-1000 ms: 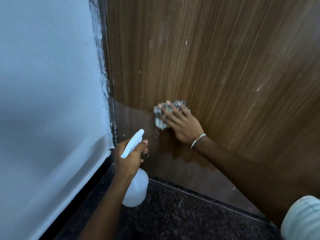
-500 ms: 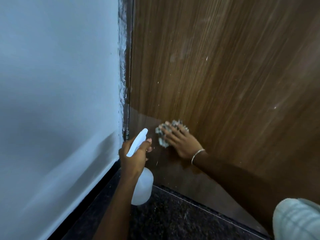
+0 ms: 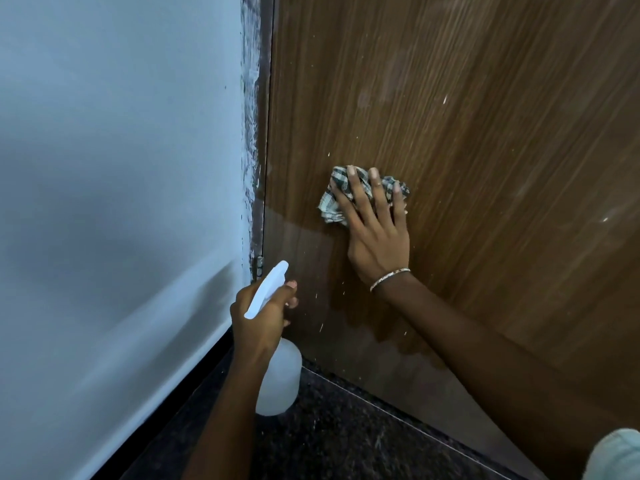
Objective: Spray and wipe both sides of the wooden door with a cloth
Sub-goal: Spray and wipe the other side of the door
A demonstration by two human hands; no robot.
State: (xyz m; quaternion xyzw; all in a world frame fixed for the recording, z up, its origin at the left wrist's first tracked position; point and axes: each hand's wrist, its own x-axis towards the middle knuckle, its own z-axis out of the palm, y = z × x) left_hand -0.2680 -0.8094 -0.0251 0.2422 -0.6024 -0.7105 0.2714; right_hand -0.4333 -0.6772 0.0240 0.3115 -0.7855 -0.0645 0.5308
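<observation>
The brown wooden door [image 3: 467, 116] fills the right side of the head view. My right hand [image 3: 375, 230] presses a crumpled checked cloth [image 3: 334, 199] flat against the door's lower part, fingers spread and straight over it. Below the cloth, the door's bottom section looks darker and wet. My left hand [image 3: 258, 317] grips the neck of a white spray bottle [image 3: 278, 379], whose nozzle points up toward the door near the hinge side. White specks dot the wood.
A pale blue-white wall [image 3: 114, 202] stands on the left, meeting the door frame at a rough edge. A metal hinge [image 3: 259, 266] sits low on the frame. The dark speckled floor [image 3: 346, 441] runs below. A light-clothed knee [image 3: 616, 455] shows at the bottom right.
My right hand has slid the cloth upward on the door, with its fingers turning to point up. The left hand with the bottle has stayed about where it was.
</observation>
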